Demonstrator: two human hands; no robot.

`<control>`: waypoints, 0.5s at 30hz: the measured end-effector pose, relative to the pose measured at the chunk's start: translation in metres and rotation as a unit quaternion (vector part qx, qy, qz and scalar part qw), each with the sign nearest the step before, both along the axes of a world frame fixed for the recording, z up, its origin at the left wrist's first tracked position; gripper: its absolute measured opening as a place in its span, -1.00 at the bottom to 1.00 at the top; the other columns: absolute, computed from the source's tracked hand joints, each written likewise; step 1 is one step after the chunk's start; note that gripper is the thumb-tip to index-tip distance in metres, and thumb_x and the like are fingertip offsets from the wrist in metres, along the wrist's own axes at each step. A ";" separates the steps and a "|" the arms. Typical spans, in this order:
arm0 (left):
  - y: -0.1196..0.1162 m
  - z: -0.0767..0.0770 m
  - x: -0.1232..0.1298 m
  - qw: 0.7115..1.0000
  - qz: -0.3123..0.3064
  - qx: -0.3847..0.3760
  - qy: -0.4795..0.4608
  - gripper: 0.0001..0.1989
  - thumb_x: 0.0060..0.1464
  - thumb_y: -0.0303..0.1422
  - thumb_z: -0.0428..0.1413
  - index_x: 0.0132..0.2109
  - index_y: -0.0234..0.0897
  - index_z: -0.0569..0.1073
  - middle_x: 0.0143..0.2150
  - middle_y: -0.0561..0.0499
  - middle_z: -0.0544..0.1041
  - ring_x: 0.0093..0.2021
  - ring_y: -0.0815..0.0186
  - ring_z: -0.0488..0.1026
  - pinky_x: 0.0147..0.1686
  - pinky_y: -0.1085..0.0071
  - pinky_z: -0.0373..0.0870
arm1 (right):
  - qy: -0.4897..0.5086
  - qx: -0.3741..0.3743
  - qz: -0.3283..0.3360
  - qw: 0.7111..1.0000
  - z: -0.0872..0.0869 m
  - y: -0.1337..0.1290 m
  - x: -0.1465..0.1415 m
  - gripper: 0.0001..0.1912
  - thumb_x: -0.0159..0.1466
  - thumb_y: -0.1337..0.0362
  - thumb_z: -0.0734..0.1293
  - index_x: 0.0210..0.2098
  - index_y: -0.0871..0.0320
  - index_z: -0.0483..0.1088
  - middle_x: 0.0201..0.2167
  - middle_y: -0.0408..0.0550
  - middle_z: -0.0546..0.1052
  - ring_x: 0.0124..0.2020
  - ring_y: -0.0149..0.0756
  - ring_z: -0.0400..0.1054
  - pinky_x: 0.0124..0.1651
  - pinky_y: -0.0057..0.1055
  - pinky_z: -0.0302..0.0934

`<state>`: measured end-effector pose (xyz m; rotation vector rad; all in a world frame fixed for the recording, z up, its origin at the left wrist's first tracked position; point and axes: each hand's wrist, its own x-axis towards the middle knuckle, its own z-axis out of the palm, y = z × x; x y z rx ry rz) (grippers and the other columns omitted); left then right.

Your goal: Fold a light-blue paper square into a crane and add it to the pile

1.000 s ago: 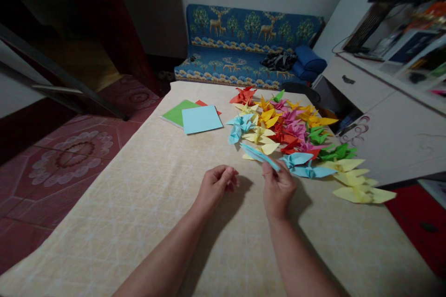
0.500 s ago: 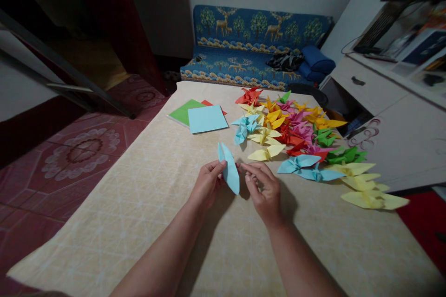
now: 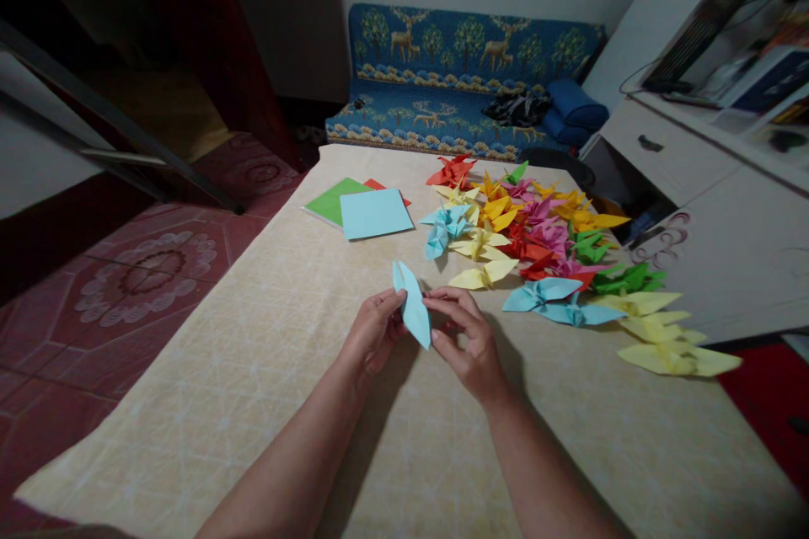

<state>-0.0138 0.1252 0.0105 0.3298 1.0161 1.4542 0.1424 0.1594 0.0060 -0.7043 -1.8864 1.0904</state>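
Note:
A light blue origami crane (image 3: 414, 307), seen as a long pointed folded shape, is held slanted above the table in front of me. My left hand (image 3: 377, 327) pinches its left edge, thumb on top and the other fingers underneath. At its right edge, the index finger and thumb of my right hand (image 3: 468, 344) grip the paper, the index higher up and the thumb near the lower tip. The underside of the crane and some fingertips are hidden. Beyond it lie a light blue square sheet (image 3: 377, 214) and a green sheet (image 3: 334, 200), with a red sheet (image 3: 377, 184) partly covered.
Several finished paper cranes in red (image 3: 452, 171), yellow (image 3: 485, 274), orange (image 3: 499, 212), pink (image 3: 547, 227), green (image 3: 632, 279) and blue (image 3: 542, 294) crowd the right side of the cloth-covered table (image 3: 253, 370). A patterned sofa (image 3: 430, 114) stands behind, a white cabinet (image 3: 726, 227) to the right.
My right hand has moved left, its fingers going from beside the crane onto its right edge. The crane has shifted slightly left; my left hand keeps its pinch.

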 end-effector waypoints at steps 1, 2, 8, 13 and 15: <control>0.000 0.000 0.000 1.000 -0.003 -0.001 0.000 -0.76 -0.06 -0.32 0.31 -0.28 -0.43 0.56 -0.42 -0.03 0.58 -0.49 0.41 0.45 -0.44 0.53 0.41 | -0.002 0.004 -0.002 1.000 -0.001 0.000 0.000 -0.51 0.15 0.49 0.27 0.03 -0.03 0.47 0.04 0.00 0.35 0.07 -0.18 0.31 -0.18 -0.39 0.36; 0.000 0.000 0.000 1.000 -0.005 -0.002 0.001 -0.76 -0.07 -0.31 0.31 -0.29 -0.42 0.56 -0.43 -0.01 0.56 -0.49 0.41 0.44 -0.44 0.52 0.42 | -0.006 0.012 -0.008 1.000 -0.003 0.000 -0.001 -0.49 0.15 0.50 0.27 0.03 -0.04 0.46 0.05 0.00 0.34 0.08 -0.17 0.31 -0.16 -0.38 0.37; -0.001 -0.003 0.002 1.000 -0.026 0.005 0.008 -0.77 -0.10 -0.31 0.33 -0.36 -0.40 0.54 -0.53 0.06 0.47 -0.54 0.44 0.38 -0.46 0.51 0.41 | -0.039 0.100 -0.050 0.993 -0.016 0.007 -0.001 -0.47 0.14 0.58 0.28 -0.02 -0.07 0.51 0.09 -0.02 0.33 0.14 -0.16 0.27 0.16 -0.18 0.23; -0.001 -0.003 0.002 0.999 -0.034 0.005 0.014 -0.78 -0.06 -0.31 0.30 -0.35 -0.41 0.54 -0.51 0.03 0.47 -0.53 0.42 0.37 -0.42 0.45 0.45 | -0.053 0.097 -0.063 0.992 -0.020 0.010 0.000 -0.57 0.19 0.55 0.30 -0.10 -0.05 0.55 0.07 0.01 0.34 0.14 -0.16 0.28 0.14 -0.17 0.25; -0.002 -0.002 0.003 0.999 -0.039 0.008 0.019 -0.79 -0.03 -0.31 0.28 -0.32 -0.42 0.56 -0.47 -0.02 0.50 -0.50 0.40 0.40 -0.39 0.45 0.45 | -0.048 0.089 -0.066 0.993 -0.020 0.009 -0.001 -0.63 0.21 0.52 0.31 -0.14 -0.04 0.56 0.06 0.01 0.35 0.12 -0.16 0.30 0.12 -0.18 0.26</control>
